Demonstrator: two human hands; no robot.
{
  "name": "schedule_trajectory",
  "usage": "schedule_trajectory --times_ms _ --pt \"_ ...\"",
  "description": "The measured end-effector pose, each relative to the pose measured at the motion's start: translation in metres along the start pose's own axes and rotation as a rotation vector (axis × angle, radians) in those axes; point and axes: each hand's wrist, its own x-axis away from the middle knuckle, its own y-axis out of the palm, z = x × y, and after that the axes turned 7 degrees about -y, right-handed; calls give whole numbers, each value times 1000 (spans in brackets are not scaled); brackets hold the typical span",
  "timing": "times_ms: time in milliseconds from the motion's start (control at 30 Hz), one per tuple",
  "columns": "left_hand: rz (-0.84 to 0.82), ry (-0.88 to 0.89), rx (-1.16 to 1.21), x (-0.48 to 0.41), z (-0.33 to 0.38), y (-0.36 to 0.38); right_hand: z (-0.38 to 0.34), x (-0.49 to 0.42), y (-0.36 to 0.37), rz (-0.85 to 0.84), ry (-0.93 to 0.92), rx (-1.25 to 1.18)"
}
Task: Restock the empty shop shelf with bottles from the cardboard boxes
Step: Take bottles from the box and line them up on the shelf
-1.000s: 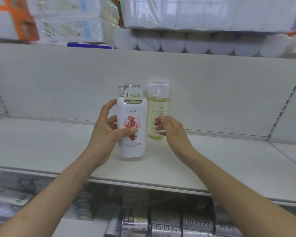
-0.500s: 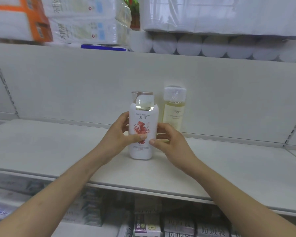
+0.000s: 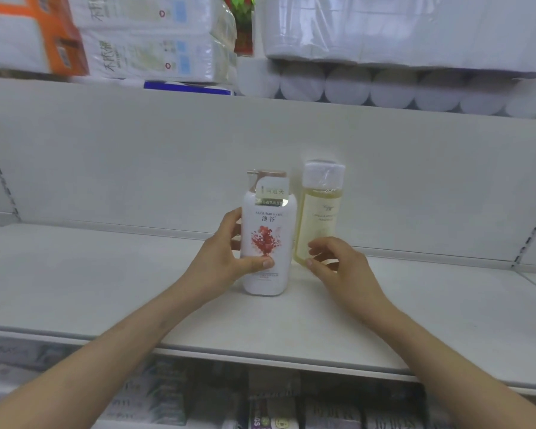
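A white pump bottle (image 3: 268, 230) with a red flower print stands upright on the white shelf (image 3: 106, 283). My left hand (image 3: 226, 258) grips its lower left side, thumb across the front. Just right of it, against the back panel, stands a clear bottle of yellow liquid (image 3: 317, 212) with a white cap. My right hand (image 3: 338, 264) hovers in front of the yellow bottle's base with fingers curled and apart, holding nothing. No cardboard box is in view.
The shelf above carries tissue packs (image 3: 149, 51) and wrapped toilet rolls (image 3: 384, 85). Packaged goods (image 3: 276, 407) fill the shelf below. Bare shelf board stretches left and right of the two bottles.
My right hand has let go of the white bottle and moved right, in front of the yellow bottle. The left hand keeps its hold on the white bottle.
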Motion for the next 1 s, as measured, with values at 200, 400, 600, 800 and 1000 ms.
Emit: schedule_trajectory --times_ms 200,400,600,800,1000 --pt "-9 90 -135 10 -4 2 7 0 -1 5 -11 79" --pt "-19 115 -130 -12 -15 4 12 0 0 2 -5 120" --pt "-5 113 -96 -52 -26 14 14 -11 5 153 95 162" --pt "42 96 -52 -81 -32 25 18 -25 11 145 223 20" --pt "43 104 -79 -88 -35 27 20 -31 16 156 245 -46"
